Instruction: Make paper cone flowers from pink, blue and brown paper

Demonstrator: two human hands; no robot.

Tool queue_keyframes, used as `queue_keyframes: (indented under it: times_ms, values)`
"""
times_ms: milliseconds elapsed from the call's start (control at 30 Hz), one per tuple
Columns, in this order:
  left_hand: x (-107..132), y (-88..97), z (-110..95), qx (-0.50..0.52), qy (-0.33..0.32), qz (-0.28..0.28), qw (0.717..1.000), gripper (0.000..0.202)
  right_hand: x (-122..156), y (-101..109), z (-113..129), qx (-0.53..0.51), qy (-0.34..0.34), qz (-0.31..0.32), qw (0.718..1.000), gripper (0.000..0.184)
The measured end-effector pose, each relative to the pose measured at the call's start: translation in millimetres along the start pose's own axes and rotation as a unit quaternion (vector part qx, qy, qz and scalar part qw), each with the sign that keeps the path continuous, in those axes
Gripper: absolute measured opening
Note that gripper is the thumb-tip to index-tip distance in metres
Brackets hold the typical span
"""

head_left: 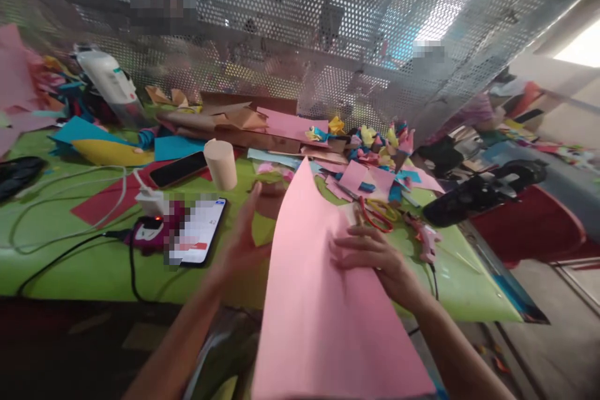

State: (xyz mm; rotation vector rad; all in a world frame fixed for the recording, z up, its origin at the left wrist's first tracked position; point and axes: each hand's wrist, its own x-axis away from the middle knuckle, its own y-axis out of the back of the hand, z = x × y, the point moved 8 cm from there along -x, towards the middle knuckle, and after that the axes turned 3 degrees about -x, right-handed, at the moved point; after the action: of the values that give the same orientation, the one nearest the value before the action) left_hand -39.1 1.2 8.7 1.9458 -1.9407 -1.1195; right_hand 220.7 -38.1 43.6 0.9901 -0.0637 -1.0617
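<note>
A large sheet of pink paper (304, 275) stands curved in front of me, its far corner raised to a point and its near end hanging past the table edge. My right hand (375, 256) is on its right side, with bent fingers pressed onto the sheet and the thumb hidden. My left hand (246, 234), slightly blurred, is just left of the sheet. Its thumb and fingers are spread with nothing held, and the thumb tip comes close to the paper's edge. Beyond my right hand lie scissors with red and yellow handles (377, 215).
A phone (204, 231) lies beside a purple power strip (152, 228) with cables. Behind them are a dark phone (180, 169) and a beige paper roll (221, 165). A pink glue gun (427, 237) and black bottle (469, 197) occupy the right. Paper scraps line the perforated metal panel (281, 25).
</note>
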Motion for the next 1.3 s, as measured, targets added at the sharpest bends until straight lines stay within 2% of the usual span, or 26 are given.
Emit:
queue_keyframes:
  times_ms: [100,133,233,267,300,433,533,633,767,900,1033,1167,1267,1300]
  values:
    - [25,-2.2,-22,-0.052,-0.125,0.061,0.989,0.078,11,-17,-2,0.003,0.008,0.045,0.999,0.022]
    - [35,-3.2,-24,-0.076,-0.133,0.083,0.985,0.079,13,-21,-3,0.003,0.008,0.059,0.998,0.023]
    - [60,9.2,-25,-0.121,-0.115,0.039,0.985,0.099,14,-29,-6,0.008,0.002,0.094,0.995,0.024]
    - [67,9.3,-27,-0.137,-0.120,0.041,0.982,0.102,14,-31,-6,0.011,0.002,0.106,0.994,0.026]
    - [74,5.3,-29,-0.153,-0.134,0.062,0.977,0.103,13,-34,-5,0.015,0.001,0.121,0.993,0.028]
    - [93,-25.0,-28,-0.175,-0.174,0.217,0.945,0.092,10,-37,-8,0.038,-0.020,0.180,0.983,0.040]
    - [99,-34.8,-24,-0.147,-0.166,0.264,0.939,0.082,-3,-19,-18,0.074,-0.052,0.146,0.985,0.048]
    - [104,-35.5,-25,-0.124,-0.162,0.274,0.940,0.081,-26,-12,-30,0.100,-0.078,0.120,0.985,0.043]
    - [106,-34.4,-29,-0.104,-0.163,0.274,0.942,0.082,-57,-52,-43,0.137,-0.062,0.189,0.970,0.048]
    - [103,-38.8,-28,-0.099,-0.158,0.284,0.941,0.076,-90,-92,-63,0.187,-0.058,0.212,0.958,0.055]
    - [103,-42.0,-24,-0.095,-0.165,0.272,0.943,0.071,-130,-109,-77,0.216,-0.079,0.204,0.951,0.053]
    - [107,-44.0,-20,-0.094,-0.168,0.265,0.945,0.067,-152,-107,-63,0.222,-0.080,0.188,0.953,0.048]
    - [106,-42.0,-20,-0.088,-0.163,0.251,0.950,0.064,-141,-103,-38,0.210,-0.044,0.181,0.960,0.046]
    - [104,-41.0,-21,-0.085,-0.163,0.250,0.951,0.064,-134,-105,-31,0.193,-0.027,0.196,0.961,0.044]
